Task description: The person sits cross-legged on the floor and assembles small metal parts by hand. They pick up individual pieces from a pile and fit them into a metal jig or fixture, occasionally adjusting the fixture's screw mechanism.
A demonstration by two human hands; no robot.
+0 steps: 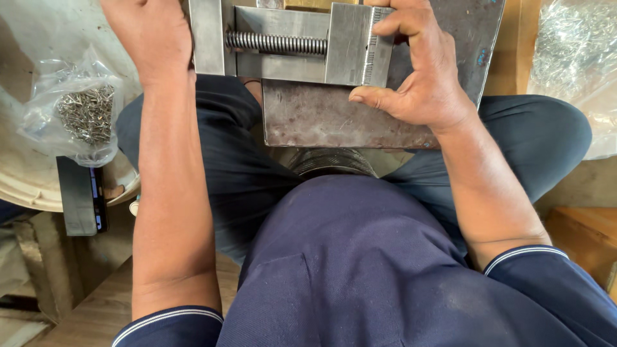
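Closest to me are my own dark blue shirt point(360, 270) and trousers point(244, 167), my knees spread under my forearms. Just below my right hand point(421, 80) lies a flat metal plate point(334, 122), worn and stained; my thumb point(373, 96) rests along its top edge, right where the plate meets the vise. My right fingers point(402, 22) curl over the sliding block point(353, 45) of the small metal vise point(289, 42), closed around it from above while the thumb presses from below. Between my two hands runs the vise's threaded screw point(276, 44), lying level. My left hand point(151, 32) sits at the vise's left end, against its upright plate; its fingers run out of the top of the view, so I cannot tell whether they grip or lie open. Out past my left wrist, a clear plastic bag of small metal pins point(83, 112) rests on a pale round tub point(26, 180), with a dark phone point(80, 196) just below it. Far beyond my right hand sits another bag of pins point(575, 51).
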